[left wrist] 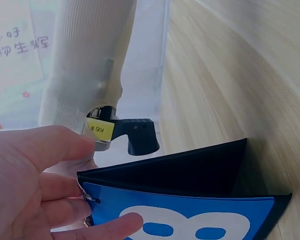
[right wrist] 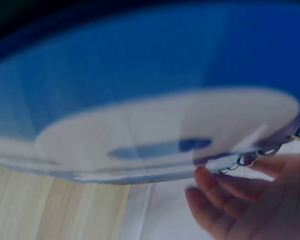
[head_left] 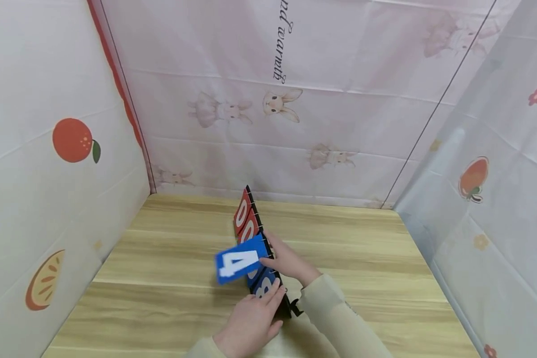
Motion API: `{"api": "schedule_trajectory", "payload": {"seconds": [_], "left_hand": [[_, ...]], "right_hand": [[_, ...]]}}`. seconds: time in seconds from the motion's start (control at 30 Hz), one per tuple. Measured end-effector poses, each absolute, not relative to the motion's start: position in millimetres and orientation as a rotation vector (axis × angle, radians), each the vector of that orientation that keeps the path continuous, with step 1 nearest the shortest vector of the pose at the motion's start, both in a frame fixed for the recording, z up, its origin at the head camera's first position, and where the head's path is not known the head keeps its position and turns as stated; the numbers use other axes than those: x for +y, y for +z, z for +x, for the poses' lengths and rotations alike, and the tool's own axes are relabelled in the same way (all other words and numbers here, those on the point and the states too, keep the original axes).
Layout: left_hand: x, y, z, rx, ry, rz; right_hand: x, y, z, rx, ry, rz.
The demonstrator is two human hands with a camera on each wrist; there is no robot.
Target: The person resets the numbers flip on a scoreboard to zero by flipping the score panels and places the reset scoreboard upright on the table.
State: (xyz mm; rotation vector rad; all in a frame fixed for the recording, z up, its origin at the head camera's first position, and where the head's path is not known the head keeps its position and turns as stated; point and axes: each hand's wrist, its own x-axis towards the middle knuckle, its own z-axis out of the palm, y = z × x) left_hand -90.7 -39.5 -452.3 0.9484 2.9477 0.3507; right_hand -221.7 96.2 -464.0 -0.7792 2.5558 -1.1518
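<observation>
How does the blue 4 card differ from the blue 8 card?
The 4 card sticks out from the black stand; the 8 card lies against it. In the head view, the left hand partly covers the 8 card; the 4 card's digit shows whole. Both are blue with white digits.

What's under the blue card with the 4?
Part of another blue card peeks out beneath the blue 4 card, showing a bit of a white numeral. The rest is covered, so I can't tell which number.
</observation>
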Motion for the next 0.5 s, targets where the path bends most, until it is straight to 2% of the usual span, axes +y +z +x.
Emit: {"api": "schedule_trajectory", "payload": {"seconds": [0.5], "left_hand": [[-39.4, -450.4, -87.8, 2.992, 0.336, 0.962]], "right_hand": [[92.9, -473.8, -223.8, 2.419, -1.327, -0.632]]}}
